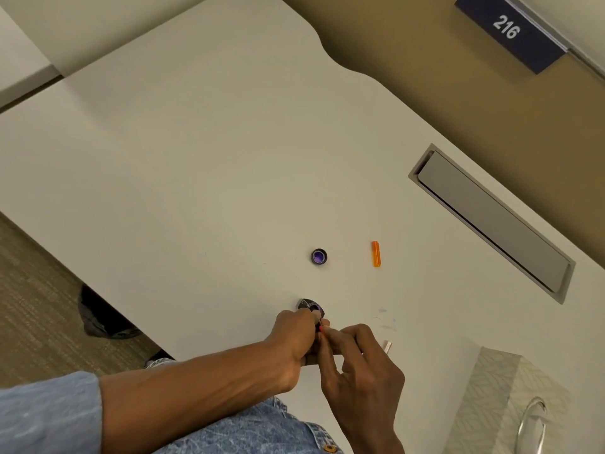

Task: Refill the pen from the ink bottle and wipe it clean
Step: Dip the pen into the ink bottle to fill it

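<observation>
The open ink bottle [310, 306] stands on the white table [196, 178], with purple ink showing in its mouth. My left hand [294, 335] and my right hand [360, 365] meet just in front of it. Both pinch the thin pen [321, 325], whose tip points at the bottle's mouth. Only a short grey and red bit of the pen shows between the fingers. The bottle's cap [319, 256] lies upside down farther back, purple inside. An orange pen part [376, 253] lies to the right of the cap.
A patterned tissue box [497, 398] stands at the near right corner. A small pale strip [387, 346] lies right of my hands, with faint ink smudges [386, 319] beyond it. A grey cable hatch [491, 221] is set in the table's right side.
</observation>
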`<state>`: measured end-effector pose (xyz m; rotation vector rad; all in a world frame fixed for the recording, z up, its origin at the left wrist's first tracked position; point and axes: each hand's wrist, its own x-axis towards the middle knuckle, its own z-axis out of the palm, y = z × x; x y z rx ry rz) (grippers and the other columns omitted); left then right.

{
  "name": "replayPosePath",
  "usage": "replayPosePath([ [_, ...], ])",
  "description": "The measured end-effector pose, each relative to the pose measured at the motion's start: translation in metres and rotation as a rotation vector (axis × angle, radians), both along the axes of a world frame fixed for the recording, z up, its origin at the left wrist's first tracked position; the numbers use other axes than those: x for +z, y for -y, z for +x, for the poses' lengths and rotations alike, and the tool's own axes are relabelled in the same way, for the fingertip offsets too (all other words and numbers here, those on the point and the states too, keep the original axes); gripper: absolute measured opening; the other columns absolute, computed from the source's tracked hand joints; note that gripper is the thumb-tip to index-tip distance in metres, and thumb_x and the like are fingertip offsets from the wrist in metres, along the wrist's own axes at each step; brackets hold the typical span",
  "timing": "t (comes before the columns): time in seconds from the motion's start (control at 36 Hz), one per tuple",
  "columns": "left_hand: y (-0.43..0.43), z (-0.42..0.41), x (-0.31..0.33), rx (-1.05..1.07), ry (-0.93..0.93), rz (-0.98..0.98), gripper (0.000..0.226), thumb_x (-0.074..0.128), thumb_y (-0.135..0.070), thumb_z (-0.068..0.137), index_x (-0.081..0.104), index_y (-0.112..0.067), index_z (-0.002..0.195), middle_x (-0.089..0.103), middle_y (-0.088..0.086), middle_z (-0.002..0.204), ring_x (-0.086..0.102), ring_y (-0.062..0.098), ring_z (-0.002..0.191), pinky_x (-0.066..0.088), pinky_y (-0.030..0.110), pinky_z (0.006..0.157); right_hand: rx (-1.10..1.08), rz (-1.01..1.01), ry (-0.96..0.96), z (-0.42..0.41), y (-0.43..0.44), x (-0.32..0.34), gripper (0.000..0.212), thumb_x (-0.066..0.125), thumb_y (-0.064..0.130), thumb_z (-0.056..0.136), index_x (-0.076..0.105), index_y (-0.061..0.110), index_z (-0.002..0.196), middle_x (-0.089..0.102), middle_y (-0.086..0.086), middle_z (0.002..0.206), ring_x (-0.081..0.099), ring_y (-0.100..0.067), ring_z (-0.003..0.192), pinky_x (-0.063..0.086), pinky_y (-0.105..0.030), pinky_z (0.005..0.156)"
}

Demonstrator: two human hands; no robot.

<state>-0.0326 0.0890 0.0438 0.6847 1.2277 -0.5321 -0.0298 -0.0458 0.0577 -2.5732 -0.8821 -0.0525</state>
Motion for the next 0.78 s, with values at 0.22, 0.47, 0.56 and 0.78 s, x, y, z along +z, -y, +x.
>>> replayPosePath([
  [0.22, 0.0014, -0.0003, -0.0042, -0.021, 0.007, 0.026, 0.028, 0.052, -0.018, 0.107, 0.073, -0.002, 0.119, 0.079, 0.023, 0.107, 0.078, 0.04, 0.099, 0.064, 0.056, 0.092, -0.007, 0.02, -0.014, 0.001, 0.0014, 0.0019, 0.015, 0.085, 0.029, 0.086, 0.083, 0.026, 0.101, 0.068, 0.01, 0.081, 0.05, -0.007, 0.053, 0.04, -0.022, 0.043],
  [0.47, 0.0001, -0.0007, 0.0006, 0.006, 0.002, 0.012, 0.027, 0.051, -0.014, 0.109, 0.074, -0.002, 0.114, 0.079, 0.022, 0.115, 0.075, 0.032, 0.09, 0.065, 0.052, 0.093, 0.017, 0.027, -0.002, 0.0014, 0.0014, 0.0002, 0.011, 0.083, 0.022, 0.087, 0.084, 0.024, 0.097, 0.069, 0.008, 0.082, 0.052, -0.008, 0.054, 0.041, -0.024, 0.042],
  [0.56, -0.0012, 0.0001, 0.0033, 0.016, -0.004, 0.005, 0.026, 0.05, -0.013, 0.109, 0.074, -0.002, 0.116, 0.08, 0.02, 0.113, 0.074, 0.03, 0.085, 0.066, 0.05, 0.091, 0.014, 0.018, 0.002, 0.0007, -0.0004, 0.0004, 0.007, 0.082, 0.024, 0.089, 0.084, 0.025, 0.096, 0.068, 0.008, 0.081, 0.05, -0.008, 0.053, 0.038, -0.022, 0.043],
  [0.78, -0.0005, 0.0021, 0.0027, -0.013, -0.006, 0.012, 0.028, 0.051, -0.015, 0.109, 0.074, 0.001, 0.116, 0.073, 0.014, 0.09, 0.069, 0.028, 0.079, 0.065, 0.052, 0.092, 0.003, 0.004, 0.011, 0.0019, 0.0014, -0.0008, 0.007, 0.084, 0.031, 0.089, 0.083, 0.024, 0.091, 0.068, 0.007, 0.078, 0.05, -0.01, 0.05, 0.038, -0.024, 0.042],
])
